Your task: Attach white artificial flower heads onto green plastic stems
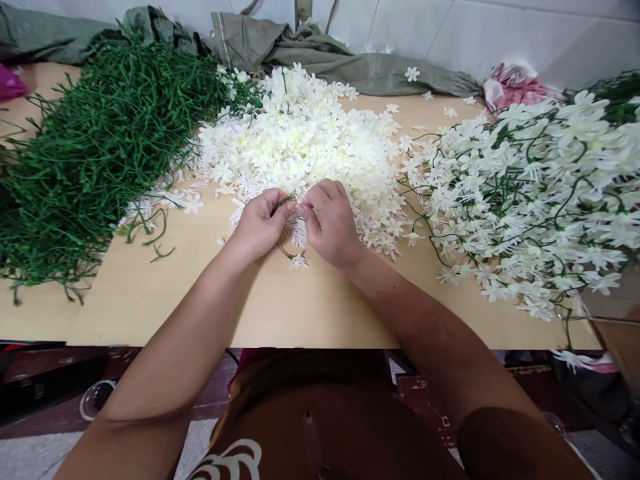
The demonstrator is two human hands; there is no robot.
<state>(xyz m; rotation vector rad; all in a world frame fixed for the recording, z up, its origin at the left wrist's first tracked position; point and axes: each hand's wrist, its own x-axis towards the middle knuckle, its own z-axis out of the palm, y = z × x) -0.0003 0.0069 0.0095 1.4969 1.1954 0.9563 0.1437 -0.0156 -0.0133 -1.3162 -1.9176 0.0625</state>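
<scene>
Pale wall tiles (480,33) and a rumpled grey-green cloth (390,72) stand behind our bench (320,307). With the fingers of our left hand (263,223) we pinch a green stem (284,201) at the near edge of a heap of white blossoms (305,143). Our right hand (330,223) is close beside it, fingers pressed together; we cannot tell what they grip. Just below our hands shows a single flower (299,261). To our left we have piled green stalks (120,133); to our right, stemmed white flowers (540,193).
</scene>
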